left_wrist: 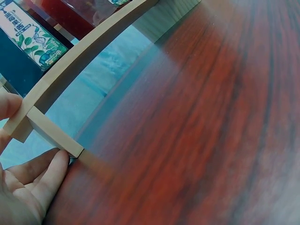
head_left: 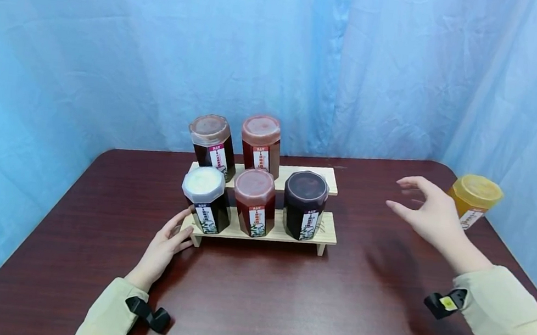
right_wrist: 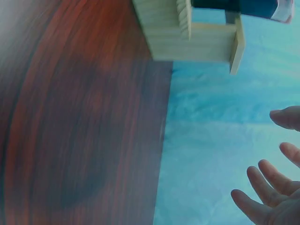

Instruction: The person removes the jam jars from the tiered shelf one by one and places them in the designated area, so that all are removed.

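A two-tier wooden display rack (head_left: 328, 230) stands on the table, bearing several lidded jars. My left hand (head_left: 163, 245) holds its front left corner, with thumb at the shelf edge and lower fingers (left_wrist: 58, 168) by the leg. Nearest it on the lower step is a dark jar with a whitish lid (head_left: 204, 185); a red jar (head_left: 254, 203) and a near-black jar (head_left: 305, 205) stand alongside. On the upper step are a brown-lidded jar (head_left: 213, 142) and another red jar (head_left: 261, 143). My right hand (head_left: 434, 214), fingers spread and holding nothing, is raised right of the rack.
A yellow jar (head_left: 475, 199) stands by the table's right edge, partly hidden behind my right hand. Blue curtains (head_left: 281, 53) hang behind and beside the dark reddish wooden table (head_left: 272, 306).
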`<state>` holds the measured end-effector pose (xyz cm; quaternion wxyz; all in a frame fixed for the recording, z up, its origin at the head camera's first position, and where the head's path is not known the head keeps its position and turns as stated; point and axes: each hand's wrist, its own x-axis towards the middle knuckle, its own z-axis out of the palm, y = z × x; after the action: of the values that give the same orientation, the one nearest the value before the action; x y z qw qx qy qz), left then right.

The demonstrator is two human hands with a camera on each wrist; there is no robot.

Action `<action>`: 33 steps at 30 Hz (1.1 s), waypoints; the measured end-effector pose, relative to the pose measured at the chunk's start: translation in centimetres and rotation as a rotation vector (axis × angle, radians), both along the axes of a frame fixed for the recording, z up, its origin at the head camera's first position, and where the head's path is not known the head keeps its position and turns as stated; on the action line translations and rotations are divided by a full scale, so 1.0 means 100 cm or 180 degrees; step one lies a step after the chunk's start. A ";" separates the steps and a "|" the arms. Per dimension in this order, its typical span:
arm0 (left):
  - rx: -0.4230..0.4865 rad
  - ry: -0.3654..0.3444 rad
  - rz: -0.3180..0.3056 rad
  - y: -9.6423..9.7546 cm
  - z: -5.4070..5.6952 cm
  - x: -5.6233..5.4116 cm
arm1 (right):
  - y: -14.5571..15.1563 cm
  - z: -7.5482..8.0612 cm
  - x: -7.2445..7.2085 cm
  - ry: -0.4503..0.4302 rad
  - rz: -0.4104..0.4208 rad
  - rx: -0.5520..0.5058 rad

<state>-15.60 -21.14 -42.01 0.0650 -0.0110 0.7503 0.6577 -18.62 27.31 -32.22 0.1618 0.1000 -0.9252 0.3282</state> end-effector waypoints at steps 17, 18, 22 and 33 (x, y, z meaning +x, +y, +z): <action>0.0068 0.0045 -0.0029 -0.001 0.000 0.000 | -0.059 0.016 -0.011 -0.0224 0.0285 -0.0530; 0.0069 0.0048 -0.0031 -0.002 -0.001 0.000 | -0.062 0.018 -0.011 -0.0234 0.0310 -0.0571; 0.0055 0.0038 -0.0022 -0.002 -0.003 -0.001 | -0.075 0.025 -0.014 -0.0254 0.0415 -0.0721; -0.0009 0.0066 -0.0009 -0.003 -0.004 -0.001 | -0.110 0.050 -0.021 -0.0423 0.0467 -0.1097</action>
<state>-15.74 -21.45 -42.41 0.0581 -0.0033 0.7519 0.6566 -20.70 16.33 -27.24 0.0908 0.1161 -0.8542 0.4986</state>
